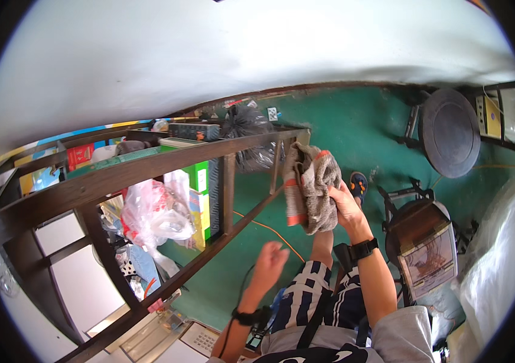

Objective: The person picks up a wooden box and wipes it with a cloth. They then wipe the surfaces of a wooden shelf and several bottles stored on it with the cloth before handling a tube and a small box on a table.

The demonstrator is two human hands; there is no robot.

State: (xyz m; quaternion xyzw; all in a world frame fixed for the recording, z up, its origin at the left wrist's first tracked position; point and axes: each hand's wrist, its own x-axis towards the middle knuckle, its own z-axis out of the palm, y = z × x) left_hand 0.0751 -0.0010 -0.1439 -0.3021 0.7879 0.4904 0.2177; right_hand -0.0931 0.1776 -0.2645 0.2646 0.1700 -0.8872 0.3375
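A folded grey-brown cloth with orange-red stripes (312, 190) hangs from my right hand (346, 206), whose fingers and thumb pinch its right side. My left hand (270, 261) is raised over the green floor, below and left of the cloth, with its fingers curled; whether they are fully closed does not show. Close beyond the cloth is the end post of a dark wooden frame (171, 161). Both wrists wear black bands.
Boxes and a clear plastic bag (157, 213) fill the frame's left side. A black garbage bag (248, 122) lies behind it. On the right are a round dark stool (450, 131) and another stool bearing a box (429, 263). An orange cord (275, 233) crosses the floor.
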